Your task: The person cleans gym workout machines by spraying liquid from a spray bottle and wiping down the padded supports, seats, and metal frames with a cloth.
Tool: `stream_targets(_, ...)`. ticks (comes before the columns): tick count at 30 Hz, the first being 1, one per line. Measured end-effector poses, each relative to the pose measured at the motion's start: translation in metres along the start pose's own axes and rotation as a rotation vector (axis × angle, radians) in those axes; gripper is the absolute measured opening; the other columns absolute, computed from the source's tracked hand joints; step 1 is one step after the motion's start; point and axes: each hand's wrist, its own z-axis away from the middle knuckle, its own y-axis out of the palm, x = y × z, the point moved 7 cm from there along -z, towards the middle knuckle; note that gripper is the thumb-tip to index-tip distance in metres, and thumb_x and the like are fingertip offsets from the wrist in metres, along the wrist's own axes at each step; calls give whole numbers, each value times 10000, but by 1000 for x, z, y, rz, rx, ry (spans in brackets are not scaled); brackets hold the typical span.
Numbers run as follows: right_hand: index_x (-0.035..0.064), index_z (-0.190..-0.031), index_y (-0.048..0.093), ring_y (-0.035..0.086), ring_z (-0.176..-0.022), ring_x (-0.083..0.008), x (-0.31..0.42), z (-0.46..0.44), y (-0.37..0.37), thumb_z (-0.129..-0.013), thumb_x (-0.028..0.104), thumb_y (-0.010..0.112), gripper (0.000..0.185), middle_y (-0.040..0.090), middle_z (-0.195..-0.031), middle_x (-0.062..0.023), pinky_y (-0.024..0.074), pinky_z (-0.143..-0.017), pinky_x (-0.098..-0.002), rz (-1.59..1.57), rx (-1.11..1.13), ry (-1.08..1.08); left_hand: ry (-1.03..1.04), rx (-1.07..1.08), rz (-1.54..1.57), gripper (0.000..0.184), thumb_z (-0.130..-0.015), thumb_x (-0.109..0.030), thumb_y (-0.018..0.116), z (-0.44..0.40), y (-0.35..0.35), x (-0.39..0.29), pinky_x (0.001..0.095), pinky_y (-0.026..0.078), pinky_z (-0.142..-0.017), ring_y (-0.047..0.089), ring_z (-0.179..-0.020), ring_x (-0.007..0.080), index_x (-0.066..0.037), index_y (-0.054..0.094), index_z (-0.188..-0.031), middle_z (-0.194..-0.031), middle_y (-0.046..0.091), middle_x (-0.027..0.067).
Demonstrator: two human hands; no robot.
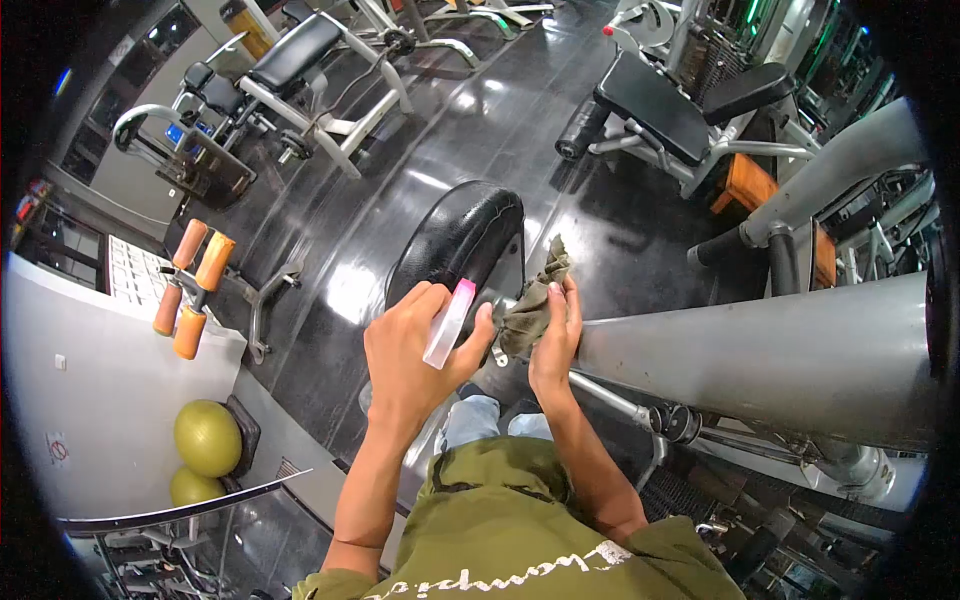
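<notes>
My left hand (415, 345) is closed around a clear spray bottle or tube with a pink end (449, 325), held at a slant. Just right of it, my right hand (556, 335) grips a crumpled olive-green cloth (528, 318), its upper end sticking up past the fingers. My left thumb comes close to the cloth's left side. Both hands are in front of a black padded cushion (457, 235) of a gym machine, beside a thick grey metal beam (750, 350).
A black bench (655, 105) stands at the upper right, another bench (297, 50) at the upper left. Orange foam rollers (215, 262) stick out at the left, above green exercise balls (207, 438). The grey beam extends rightward from near my right hand.
</notes>
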Motion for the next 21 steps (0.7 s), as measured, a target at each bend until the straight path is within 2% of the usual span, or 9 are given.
stream_targets(4, -31, -1288, 561, 523, -1158, -183, -2, -14, 3, -1002, 314, 587, 449, 574, -1230, -94, 367, -1040, -306, 71, -56, -72, -1, 1, 12, 317, -807, -216, 782, 0, -4, 1, 370, 370, -493, 460, -487, 251, 5, 576, -710, -606, 465, 116)
stream_targets(6, -34, -1261, 588, 530, -1175, -202, 3, -27, 13, -995, 322, 601, 444, 584, -1236, -103, 361, -1053, -311, 160, -92, -142, -42, 37, 167, 261, -820, -186, 758, 3, -3, 13, 358, 406, -493, 539, -508, 221, -5, 598, -723, -624, 523, 97)
stream_targets(7, -29, -1211, 623, 546, -1176, -227, 20, -30, 28, -986, 319, 617, 415, 597, -1233, -112, 369, -1053, -317, 253, -88, -270, -183, 84, 348, 225, -855, -141, 725, 9, 3, 31, 319, 386, -459, 529, -484, 148, 4, 610, -727, -620, 543, 67)
stream_targets(8, -25, -1162, 658, 563, -1177, -251, 31, -32, 42, -976, 316, 633, 389, 610, -1230, -120, 376, -1053, -323, 349, -83, -398, -183, 89, 349, 225, -855, -141, 725, 14, 1, 34, 319, 386, -459, 529, -484, 148, 4, 610, -727, -620, 543, 67)
stream_targets(10, 1, -1104, 695, 590, -1153, -282, 26, -38, 63, -965, 315, 644, 348, 632, -1199, -129, 405, -1033, -352, 392, -73, -424, -456, 100, 745, 225, -877, -125, 701, 22, 6, 51, 280, 368, -421, 519, -450, 112, 3, 613, -714, -653, 578, 28)
stream_targets(12, 11, -1082, 707, 614, -1108, -289, 24, -30, 64, -938, 247, 675, 278, 642, -1172, -127, 446, -987, -371, 411, -117, -450, -368, 144, 807, 202, -893, -101, 656, 19, 6, 61, 254, 364, -396, 515, -416, 109, 6, 622, -725, -660, 595, 27)
stream_targets(15, 7, -1025, 715, 652, -1020, -272, 21, 7, 63, -809, -12, 733, 218, 664, -1096, -114, 495, -909, -346, 503, 22, -571, -415, 208, 1002, 221, -895, -117, 590, 20, 11, 70, 267, 401, -380, 547, -414, 146, 44, 614, -746, -637, 613, 107)
stream_targets(18, 10, -1005, 718, 661, -1004, -270, 5, 14, 50, -793, -45, 725, 220, 678, -1059, -115, 498, -907, -337, 459, 81, -561, -385, 260, 1130, 293, -900, -196, 590, 19, 14, 80, 271, 412, -365, 549, -397, 162, 58, 614, -756, -674, 642, 133)
stream_targets(21, 8, -1019, 720, 663, -999, -246, -5, -30, 40, -830, 1, 722, 189, 693, -1058, -115, 489, -922, -334, 462, -74, -510, -333, 253, 1098, 361, -907, -263, 587, 20, 15, 83, 273, 419, -356, 547, -382, 170, 64, 614, -755, -673, 644, 141)
